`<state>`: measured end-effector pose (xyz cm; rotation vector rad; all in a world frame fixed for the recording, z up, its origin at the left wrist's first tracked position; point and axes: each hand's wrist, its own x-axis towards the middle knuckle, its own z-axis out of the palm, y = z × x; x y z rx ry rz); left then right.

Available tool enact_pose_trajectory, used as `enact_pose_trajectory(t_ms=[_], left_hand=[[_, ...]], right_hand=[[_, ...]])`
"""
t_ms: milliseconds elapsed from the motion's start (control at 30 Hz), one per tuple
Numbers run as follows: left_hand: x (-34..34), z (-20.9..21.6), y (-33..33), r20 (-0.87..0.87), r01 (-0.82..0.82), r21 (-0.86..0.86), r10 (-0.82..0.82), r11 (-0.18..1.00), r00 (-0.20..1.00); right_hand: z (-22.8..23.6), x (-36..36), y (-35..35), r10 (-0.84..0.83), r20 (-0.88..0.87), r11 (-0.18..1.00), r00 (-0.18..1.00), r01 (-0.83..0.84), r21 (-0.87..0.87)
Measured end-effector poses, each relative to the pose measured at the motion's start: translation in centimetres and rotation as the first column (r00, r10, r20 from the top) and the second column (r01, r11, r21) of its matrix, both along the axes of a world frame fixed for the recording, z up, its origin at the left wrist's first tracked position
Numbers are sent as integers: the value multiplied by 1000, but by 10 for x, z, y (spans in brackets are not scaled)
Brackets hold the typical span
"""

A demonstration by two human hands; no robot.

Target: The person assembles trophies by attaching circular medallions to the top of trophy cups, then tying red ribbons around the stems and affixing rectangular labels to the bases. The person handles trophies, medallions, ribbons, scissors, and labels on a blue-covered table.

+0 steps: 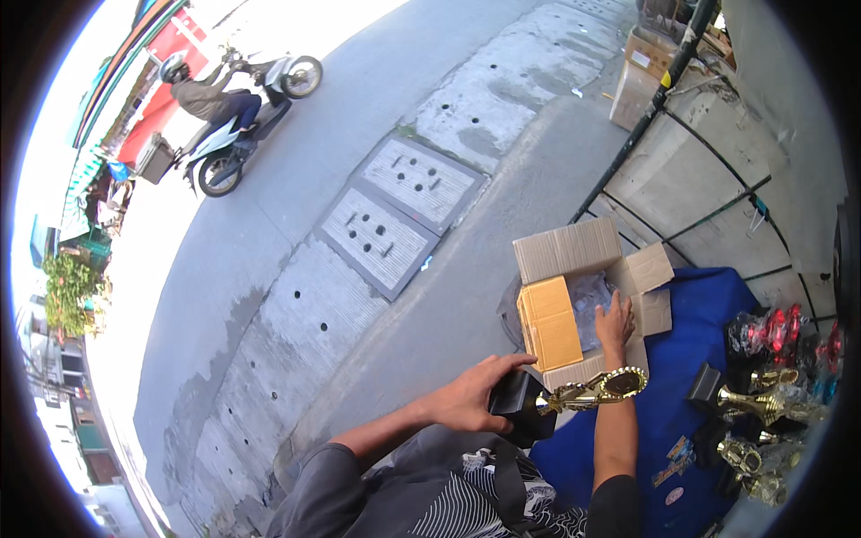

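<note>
While the trophy (574,394) is being gripped by its base (527,403) in the left hand (471,392), above the left edge of the counter (668,381), the right hand (615,321), fingers spread, is being held in the carton (567,249); a drop is being risked should that grip slacken!

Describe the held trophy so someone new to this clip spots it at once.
Start at the blue cloth, then find the open cardboard box toward its upper left. Just below the box in the picture, the left hand grips the trophy by its black base, tipped sideways. Unlike the trophies grouped at far right, this gold one is in a hand.
</note>
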<state>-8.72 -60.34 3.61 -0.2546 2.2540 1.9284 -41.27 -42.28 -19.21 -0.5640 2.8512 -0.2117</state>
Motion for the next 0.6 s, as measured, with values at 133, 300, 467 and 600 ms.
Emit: enact_pose_trajectory(t_ms=[133,300,467,600], left_hand=[[-3,-3,8,13,-73,54,72,996,997],[-20,-6,29,75,-94,289,75,953,994],[-46,1,68,96,0,493,-54,870,994],[-57,15,117,96,113,559,-200,821,975]], right_hand=[[-33,-7,19,225,514,974,828,-170,-152],[-15,-18,60,67,-12,791,998,-60,-609],[104,33,106,22,-137,574,990,-125,-809],[194,120,169,-132,286,305,949,314,-899]])
